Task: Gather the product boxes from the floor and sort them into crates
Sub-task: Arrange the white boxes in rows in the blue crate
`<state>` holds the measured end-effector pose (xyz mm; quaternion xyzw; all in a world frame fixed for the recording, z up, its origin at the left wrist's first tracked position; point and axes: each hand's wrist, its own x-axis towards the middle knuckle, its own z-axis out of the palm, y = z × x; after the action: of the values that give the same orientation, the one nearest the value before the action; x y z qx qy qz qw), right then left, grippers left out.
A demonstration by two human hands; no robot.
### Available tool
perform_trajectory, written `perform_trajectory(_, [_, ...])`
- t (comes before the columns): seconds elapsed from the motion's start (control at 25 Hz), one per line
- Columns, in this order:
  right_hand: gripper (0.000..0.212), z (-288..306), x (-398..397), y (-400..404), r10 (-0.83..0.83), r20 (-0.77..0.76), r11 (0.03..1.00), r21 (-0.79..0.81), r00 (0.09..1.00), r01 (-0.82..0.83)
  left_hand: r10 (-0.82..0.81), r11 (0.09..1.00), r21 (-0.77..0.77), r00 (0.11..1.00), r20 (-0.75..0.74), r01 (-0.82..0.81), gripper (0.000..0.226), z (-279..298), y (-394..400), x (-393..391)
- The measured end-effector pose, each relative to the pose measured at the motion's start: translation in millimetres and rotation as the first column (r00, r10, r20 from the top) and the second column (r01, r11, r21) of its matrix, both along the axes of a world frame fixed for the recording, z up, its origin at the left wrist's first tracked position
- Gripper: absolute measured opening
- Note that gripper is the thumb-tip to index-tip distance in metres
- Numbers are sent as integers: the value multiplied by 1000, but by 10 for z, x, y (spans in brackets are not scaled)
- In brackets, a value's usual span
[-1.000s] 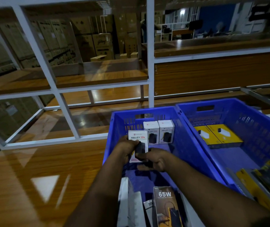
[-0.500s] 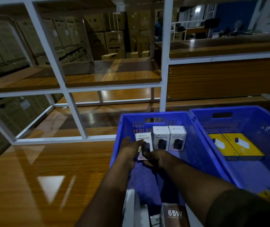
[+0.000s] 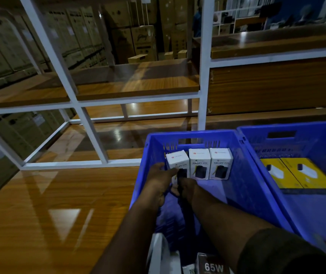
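Both hands reach into the left blue crate point(image 3: 138, 186). My left hand point(image 3: 159, 181) and my right hand point(image 3: 187, 187) hold a white HALLEY 20K box point(image 3: 177, 160) between them, standing at the crate's far wall beside two matching white boxes point(image 3: 210, 165). The lower part of the held box is hidden by my fingers. The right blue crate point(image 3: 260, 147) holds two flat yellow boxes point(image 3: 298, 175). A dark 65W box point(image 3: 213, 266) lies at the bottom edge, under my right arm.
The crates sit on a glossy wooden floor point(image 3: 49, 204). A white metal rack point(image 3: 204, 76) with wooden shelves stands right behind them. Stacked cardboard cartons point(image 3: 138, 36) fill the background. White packaging point(image 3: 158, 252) lies near the 65W box.
The white box went from raised in mid-crate to standing in line with the other two at the far wall. My view shifted left and forward.
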<state>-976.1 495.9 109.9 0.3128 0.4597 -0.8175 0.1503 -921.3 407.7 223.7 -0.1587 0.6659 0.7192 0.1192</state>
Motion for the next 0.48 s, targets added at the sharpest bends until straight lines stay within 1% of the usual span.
perform_trajectory(0.04, [24,123,40,-75,64,-23,997,-38,998,-65,1,1000,1,1000,4,-1,46,11,1,4])
perform_trajectory(0.08, [28,226,62,-155,141,-28,989,-29,990,-142,18,1000,-3,1000,5,-18,46,9,0,-1])
perform_trajectory(0.16, [39,314,126,-272,193,-89,981,25,977,-191,63,998,-1,998,-8,-63,50,-23,-9,-39])
perform_trajectory(0.24, [42,263,42,-310,228,-93,972,74,969,-221,100,995,21,995,-11,-100,52,-27,-19,-56])
perform_trajectory(0.32, [39,256,-20,-336,209,-117,973,122,971,-194,116,992,46,993,-16,-115,52,-17,-40,-64])
perform_trajectory(0.36, [38,192,-75,-341,183,-132,981,91,974,-172,113,992,50,993,-18,-112,53,-3,-50,-59])
perform_trajectory(0.48, [37,139,-107,-398,93,-114,995,-17,989,-95,111,993,35,994,-12,-111,55,-15,-71,-79])
